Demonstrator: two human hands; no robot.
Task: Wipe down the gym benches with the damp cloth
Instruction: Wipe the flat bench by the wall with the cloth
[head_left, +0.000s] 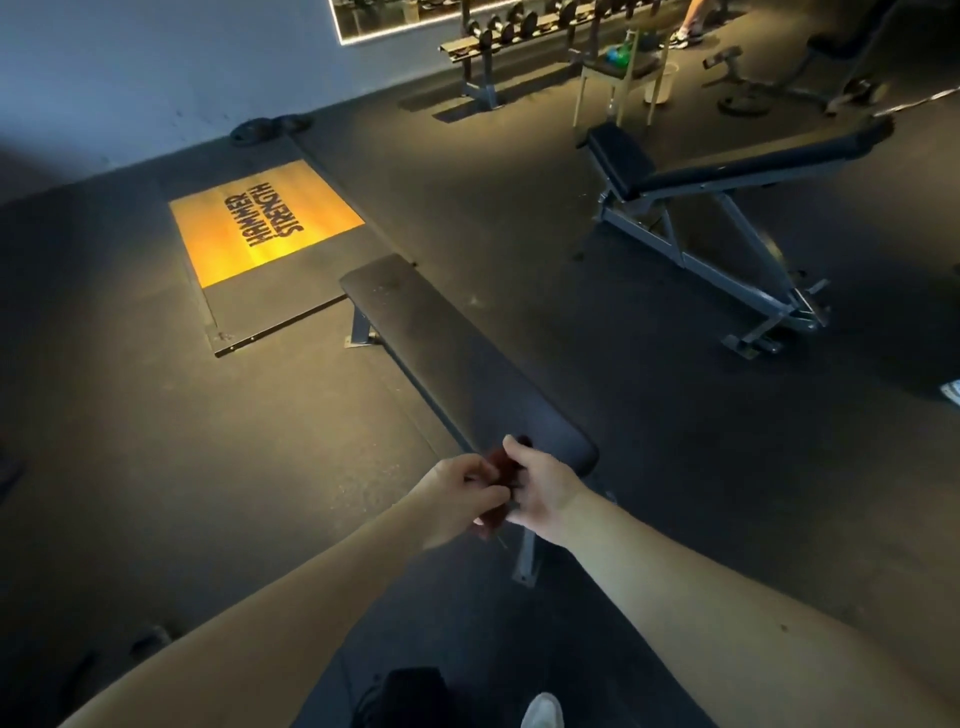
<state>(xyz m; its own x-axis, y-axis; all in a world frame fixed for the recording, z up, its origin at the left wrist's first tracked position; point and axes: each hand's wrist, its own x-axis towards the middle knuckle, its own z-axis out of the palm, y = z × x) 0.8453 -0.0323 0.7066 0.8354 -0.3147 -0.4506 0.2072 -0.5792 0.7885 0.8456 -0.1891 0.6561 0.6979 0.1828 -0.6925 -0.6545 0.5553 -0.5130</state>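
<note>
Where the hands meet: a bunched dark-red cloth (501, 462) sits between the left hand (457, 493) and the right hand (540, 493), over the near end of the surface (457, 353); whether it touches the pad cannot be told.
Left grip: fingers curled and closed on the cloth's left side; the hand is blurred.
Right grip: thumb and fingers clamped on the cloth's right side, thumb uppermost.
Surface: the long black pad of a flat bench, running from the hands away to the upper left.
Surface edges: the rounded near corner shows just right of the right hand; the far end stops close to the platform (265, 223).
Floor (571, 338): dark rubber, a wide strip on each long side of the surface.
Incline bench (727, 171): well apart to the right, back pad raised on a grey frame.
Platform: flat on the floor, with a yellow panel lettered HAMMER STRENGTH.
Far wall: a dumbbell rack (509, 36) and a pale-legged stool (618, 73) just beside it.
Bottom edge: a pale shoe (543, 709) on the floor.
</note>
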